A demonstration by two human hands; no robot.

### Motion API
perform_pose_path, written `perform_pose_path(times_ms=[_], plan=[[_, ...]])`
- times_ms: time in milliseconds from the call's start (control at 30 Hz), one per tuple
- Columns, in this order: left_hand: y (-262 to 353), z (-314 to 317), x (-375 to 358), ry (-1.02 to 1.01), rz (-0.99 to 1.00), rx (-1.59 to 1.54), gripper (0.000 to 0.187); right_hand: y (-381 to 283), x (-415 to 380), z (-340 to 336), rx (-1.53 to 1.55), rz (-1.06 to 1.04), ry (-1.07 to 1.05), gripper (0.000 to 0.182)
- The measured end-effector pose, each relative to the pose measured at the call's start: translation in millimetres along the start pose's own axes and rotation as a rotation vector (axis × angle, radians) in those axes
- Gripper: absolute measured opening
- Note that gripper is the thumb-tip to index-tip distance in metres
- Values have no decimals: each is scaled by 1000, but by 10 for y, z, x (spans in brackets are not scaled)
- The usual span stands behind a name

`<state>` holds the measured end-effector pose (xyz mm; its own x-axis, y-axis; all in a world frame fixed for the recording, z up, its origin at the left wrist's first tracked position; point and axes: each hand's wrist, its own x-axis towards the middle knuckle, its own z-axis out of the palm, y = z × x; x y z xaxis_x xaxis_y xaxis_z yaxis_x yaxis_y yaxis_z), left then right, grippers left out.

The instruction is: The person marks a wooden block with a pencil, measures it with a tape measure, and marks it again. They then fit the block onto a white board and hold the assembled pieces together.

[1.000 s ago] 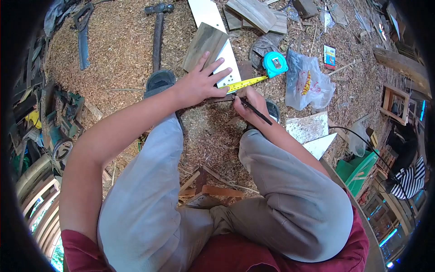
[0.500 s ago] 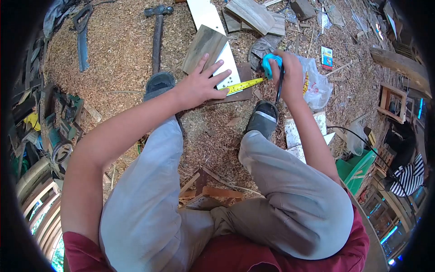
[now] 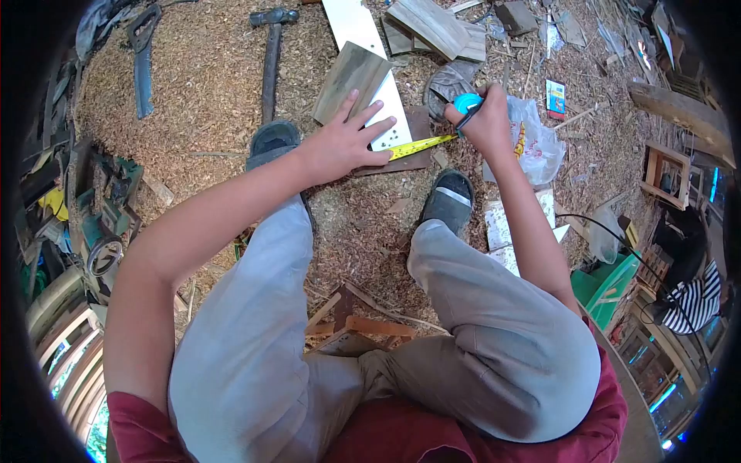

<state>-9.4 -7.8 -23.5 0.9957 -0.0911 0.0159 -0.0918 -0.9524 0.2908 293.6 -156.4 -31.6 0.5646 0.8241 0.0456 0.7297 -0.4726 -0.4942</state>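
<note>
My left hand (image 3: 351, 143) lies flat with fingers spread. Its fingertips rest over a brown wooden block (image 3: 351, 79) and a white board (image 3: 361, 31), and its thumb touches the yellow tape blade (image 3: 421, 145) laid over the board's near end. In my right hand (image 3: 492, 123) is a turquoise tape measure (image 3: 468, 102), the blade running out of it toward the left hand. A black pen-like stick (image 3: 469, 116) is also held between these fingers. Under the board's end lies a dark brown flat piece (image 3: 417, 123).
A hammer (image 3: 270, 65) and a handsaw (image 3: 143, 65) lie on sawdust at left. Wood offcuts (image 3: 428, 27) are at the top, a plastic bag (image 3: 540, 154) right. A green container (image 3: 606, 285) stands at far right, near a person in striped clothing (image 3: 695, 301).
My right hand has turned over the tape measure, and the black stick has swung from pointing down to lying across the case. My left hand remains on the board.
</note>
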Motion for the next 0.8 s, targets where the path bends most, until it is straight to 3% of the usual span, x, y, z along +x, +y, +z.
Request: perform_pose_path(times_ms=[100, 267, 367, 500, 567, 667, 700, 800], plan=[[-55, -50, -28, 1, 17, -68, 42, -50, -79, -123, 202, 264, -102, 75], [-218, -223, -51, 50, -49, -327, 49, 124, -176, -147, 389, 260, 17, 69], [-233, -322, -18, 302, -149, -392, 44, 69, -173, -181, 545, 254, 125, 66], [-186, -484, 41, 263, -388, -873, 28, -48, -140, -168, 749, 359, 174, 64], [-146, -445, 83, 356, -448, -1186, 33, -96, -134, -132, 869, 367, 215, 63], [-122, -490, 163, 363, -621, -1409, 44, -234, -148, -119, 1046, 398, 195, 64], [-104, -537, 196, 340, -643, -1322, 46, -280, -176, -111, 1105, 411, 172, 64], [-30, -662, 306, 311, -687, -1129, 48, -370, -330, -48, 859, 406, 131, 74]])
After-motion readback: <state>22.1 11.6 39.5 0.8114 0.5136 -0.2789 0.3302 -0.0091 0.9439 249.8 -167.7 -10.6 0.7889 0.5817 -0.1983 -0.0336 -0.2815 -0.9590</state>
